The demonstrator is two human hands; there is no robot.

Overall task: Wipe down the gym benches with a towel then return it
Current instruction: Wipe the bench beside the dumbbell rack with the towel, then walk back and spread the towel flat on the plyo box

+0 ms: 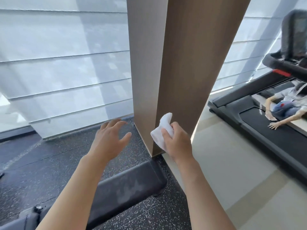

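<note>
Right hand: fingers and thumb curled round a crumpled white towel, held in the air in front of the lower part of a brown wood-grain pillar; one end of the towel sticks up above the fingers, the rest bunches out toward the left of the palm

Left hand: spread wide, fingers straight and apart, holding nothing, raised over the floor to the left of the pillar, apart from the towel

Bench pad: dark, padded, rounded corner, low in the view beneath both forearms; its far end lies near the foot of the pillar; the surface shows a dull, smeared sheen

Floor: dark rubber with pale speckles on the left and centre; pale smooth flooring to the right of the pillar

Window blinds: pale, horizontal bands, filling the upper left behind the pillar

Treadmill: black, at the right edge, standing on the pale flooring, with a red mark on its rail

Another person: partly visible at the right edge beside the treadmill, one hand resting on its belt
</note>
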